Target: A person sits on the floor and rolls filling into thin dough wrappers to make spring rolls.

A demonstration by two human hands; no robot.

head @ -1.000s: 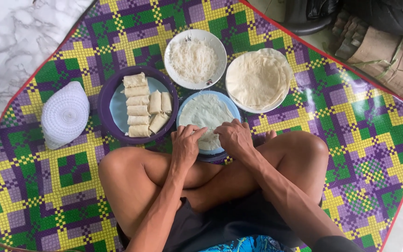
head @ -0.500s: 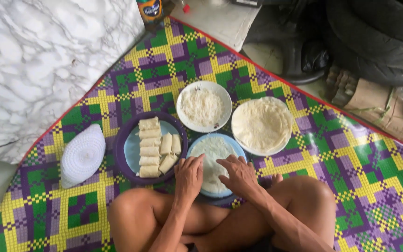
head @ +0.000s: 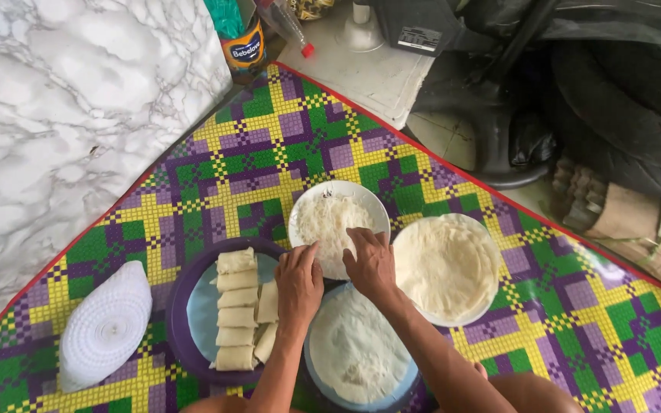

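Observation:
My left hand (head: pixel 298 281) and my right hand (head: pixel 370 261) reach forward over the near rim of a white plate (head: pixel 305 202) of shredded white filling (head: pixel 328 220). The fingers curl down onto the filling; whether they pinch any is hidden. Below my wrists a blue plate (head: pixel 405 382) holds one flat round wrapper (head: pixel 353 352). To the left, a purple plate (head: pixel 177 302) carries several finished pale rolls (head: pixel 237 310). To the right, a white plate holds a stack of round wrappers (head: pixel 445 264).
All plates sit on a woven mat (head: pixel 575 306) checked in purple, green and yellow. A white ribbed plastic object (head: pixel 105 325) lies at the left. A marble-patterned surface (head: pixel 63 115) borders the mat at the upper left. Dark bags, a tin and a bottle stand beyond.
Both hands have moved forward from the flat wrapper on the blue plate to the plate of shredded filling. The camera has tilted up and my legs have dropped out of view.

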